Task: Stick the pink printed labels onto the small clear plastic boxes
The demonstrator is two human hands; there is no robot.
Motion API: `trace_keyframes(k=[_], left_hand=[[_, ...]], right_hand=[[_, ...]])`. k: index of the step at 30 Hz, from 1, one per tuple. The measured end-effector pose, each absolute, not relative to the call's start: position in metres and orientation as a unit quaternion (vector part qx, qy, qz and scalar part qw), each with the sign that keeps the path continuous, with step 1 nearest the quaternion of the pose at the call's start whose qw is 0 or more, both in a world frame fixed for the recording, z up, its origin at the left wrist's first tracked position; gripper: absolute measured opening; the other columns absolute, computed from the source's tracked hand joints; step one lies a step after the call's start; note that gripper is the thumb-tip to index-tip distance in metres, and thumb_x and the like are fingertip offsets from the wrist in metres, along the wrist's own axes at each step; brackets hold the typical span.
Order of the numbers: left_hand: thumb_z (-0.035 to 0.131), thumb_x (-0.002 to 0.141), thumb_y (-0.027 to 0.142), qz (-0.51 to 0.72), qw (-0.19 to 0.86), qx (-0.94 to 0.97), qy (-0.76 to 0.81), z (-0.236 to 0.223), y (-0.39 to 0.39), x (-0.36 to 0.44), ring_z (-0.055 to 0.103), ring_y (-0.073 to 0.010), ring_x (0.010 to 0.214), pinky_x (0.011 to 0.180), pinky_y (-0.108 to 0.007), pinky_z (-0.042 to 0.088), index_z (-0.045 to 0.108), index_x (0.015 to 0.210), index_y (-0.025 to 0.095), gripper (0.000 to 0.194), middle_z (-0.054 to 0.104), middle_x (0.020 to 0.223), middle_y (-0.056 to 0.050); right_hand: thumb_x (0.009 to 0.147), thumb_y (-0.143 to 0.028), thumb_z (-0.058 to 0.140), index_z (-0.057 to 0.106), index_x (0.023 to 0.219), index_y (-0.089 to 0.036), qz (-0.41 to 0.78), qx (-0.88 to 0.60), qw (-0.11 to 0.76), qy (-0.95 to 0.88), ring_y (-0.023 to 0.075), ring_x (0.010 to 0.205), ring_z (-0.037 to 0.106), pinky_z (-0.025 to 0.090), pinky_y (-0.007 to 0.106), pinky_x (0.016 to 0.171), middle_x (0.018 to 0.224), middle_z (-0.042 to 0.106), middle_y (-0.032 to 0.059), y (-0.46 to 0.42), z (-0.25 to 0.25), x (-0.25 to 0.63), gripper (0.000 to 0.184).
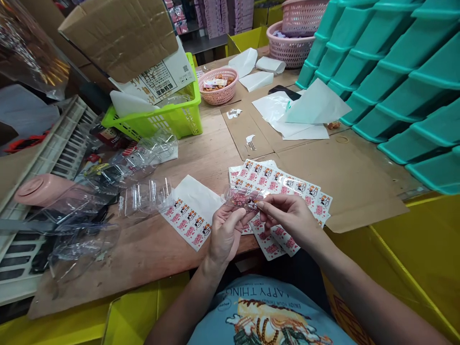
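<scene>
Clear plastic case (245,196): held above the table (143,251). Left to right: loose sticker sheet (190,215), on table; left hand (227,229), clamped on case; right hand (287,211), fingertips at case's right end, closure not discernible; overlapping sticker sheets (287,183), below.

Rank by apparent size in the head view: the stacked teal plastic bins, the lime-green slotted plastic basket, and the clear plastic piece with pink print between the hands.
1. Stacked teal plastic bins
2. Lime-green slotted plastic basket
3. Clear plastic piece, partly covered, smallest though nearest the camera
</scene>
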State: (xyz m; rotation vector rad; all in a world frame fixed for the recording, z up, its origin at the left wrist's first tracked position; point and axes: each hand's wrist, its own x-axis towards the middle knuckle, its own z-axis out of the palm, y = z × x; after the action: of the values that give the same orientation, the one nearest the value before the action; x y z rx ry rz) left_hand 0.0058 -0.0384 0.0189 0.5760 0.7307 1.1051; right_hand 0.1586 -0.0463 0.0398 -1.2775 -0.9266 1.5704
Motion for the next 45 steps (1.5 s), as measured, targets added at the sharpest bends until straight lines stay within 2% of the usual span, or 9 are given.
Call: trace_keyframes(k=[4, 7, 11, 16, 23, 28, 32, 37, 45], left_hand=[[0.068, 0.077, 0.013, 0.507, 0.751, 0.259, 0.334, 0.017, -0.038, 0.004, 0.064, -0.0271, 0.115, 0.107, -0.045, 0.044, 0.073, 0.098, 0.017, 0.022, 0.075, 0.108, -0.007], [0.067, 0.082, 0.020, 0.513, 0.752, 0.249, 0.331, 0.017, -0.038, 0.005, 0.065, -0.0270, 0.113, 0.105, -0.045, 0.046, 0.073, 0.097, 0.016, 0.016, 0.075, 0.106, -0.008], [0.063, 0.089, 0.031, 0.522, 0.742, 0.244, 0.343, 0.019, -0.036, 0.008, 0.064, -0.0264, 0.116, 0.103, -0.044, 0.048, 0.072, 0.099, 0.015, 0.021, 0.074, 0.109, -0.010], [0.063, 0.089, 0.032, 0.528, 0.731, 0.259, 0.346, 0.019, -0.036, 0.010, 0.062, -0.0260, 0.119, 0.101, -0.043, 0.050, 0.071, 0.101, 0.016, 0.021, 0.073, 0.111, -0.009], [0.066, 0.087, 0.035, 0.535, 0.715, 0.261, 0.368, 0.020, -0.036, 0.012, 0.064, -0.0267, 0.116, 0.101, -0.044, 0.051, 0.071, 0.092, 0.015, 0.022, 0.075, 0.104, -0.009], [0.065, 0.087, 0.041, 0.543, 0.692, 0.285, 0.382, 0.022, -0.038, 0.015, 0.063, -0.0274, 0.118, 0.101, -0.043, 0.051, 0.072, 0.101, 0.016, 0.030, 0.074, 0.110, -0.011], [0.067, 0.086, 0.037, 0.544, 0.680, 0.295, 0.392, 0.023, -0.041, 0.017, 0.062, -0.0271, 0.119, 0.101, -0.042, 0.051, 0.071, 0.105, 0.017, 0.029, 0.073, 0.112, -0.010], [0.065, 0.087, 0.034, 0.551, 0.669, 0.307, 0.393, 0.022, -0.044, 0.020, 0.066, -0.0267, 0.113, 0.100, -0.042, 0.052, 0.072, 0.099, 0.015, 0.023, 0.074, 0.110, -0.010], [0.058, 0.093, 0.031, 0.563, 0.665, 0.336, 0.357, 0.020, -0.045, 0.024, 0.067, -0.0251, 0.110, 0.101, -0.044, 0.051, 0.072, 0.109, 0.016, 0.026, 0.073, 0.112, -0.012]], right_hand=[[0.068, -0.052, 0.079, 0.065, 0.069, -0.015, 0.625, -0.522, 0.442, -0.375, 0.0091, 0.045, 0.053, 0.051, 0.022, 0.042, 0.059, 0.061, -0.0004, -0.045, 0.040, 0.157, 0.039], [0.069, -0.051, 0.079, 0.064, 0.069, -0.015, 0.622, -0.530, 0.437, -0.376, 0.0086, 0.044, 0.053, 0.049, 0.021, 0.040, 0.059, 0.061, -0.0006, -0.044, 0.040, 0.155, 0.039], [0.072, -0.051, 0.075, 0.063, 0.066, -0.015, 0.617, -0.534, 0.435, -0.381, 0.0079, 0.044, 0.053, 0.047, 0.019, 0.039, 0.058, 0.061, 0.0000, -0.043, 0.040, 0.155, 0.039], [0.072, -0.051, 0.076, 0.063, 0.066, -0.016, 0.617, -0.528, 0.442, -0.382, 0.0089, 0.045, 0.054, 0.049, 0.021, 0.041, 0.056, 0.061, -0.0002, -0.043, 0.037, 0.155, 0.039], [0.078, -0.040, 0.071, 0.063, 0.066, -0.015, 0.574, -0.533, 0.453, -0.426, 0.0079, 0.043, 0.053, 0.045, 0.020, 0.043, 0.052, 0.059, -0.0015, -0.043, 0.037, 0.154, 0.029], [0.078, -0.035, 0.070, 0.061, 0.065, -0.016, 0.549, -0.547, 0.458, -0.435, 0.0076, 0.040, 0.050, 0.040, 0.020, 0.040, 0.049, 0.056, -0.0028, -0.041, 0.034, 0.153, 0.025], [0.078, -0.032, 0.067, 0.058, 0.063, -0.017, 0.521, -0.565, 0.451, -0.454, 0.0088, 0.041, 0.050, 0.037, 0.021, 0.041, 0.047, 0.054, -0.0030, -0.042, 0.032, 0.153, 0.024], [0.079, -0.025, 0.061, 0.055, 0.061, -0.017, 0.448, -0.593, 0.436, -0.508, 0.0082, 0.044, 0.047, 0.035, 0.021, 0.044, 0.048, 0.052, -0.0030, -0.043, 0.032, 0.154, 0.021], [0.078, -0.022, 0.058, 0.052, 0.058, -0.017, 0.384, -0.615, 0.422, -0.544, 0.0078, 0.047, 0.045, 0.034, 0.022, 0.048, 0.051, 0.051, -0.0030, -0.044, 0.031, 0.156, 0.021]])
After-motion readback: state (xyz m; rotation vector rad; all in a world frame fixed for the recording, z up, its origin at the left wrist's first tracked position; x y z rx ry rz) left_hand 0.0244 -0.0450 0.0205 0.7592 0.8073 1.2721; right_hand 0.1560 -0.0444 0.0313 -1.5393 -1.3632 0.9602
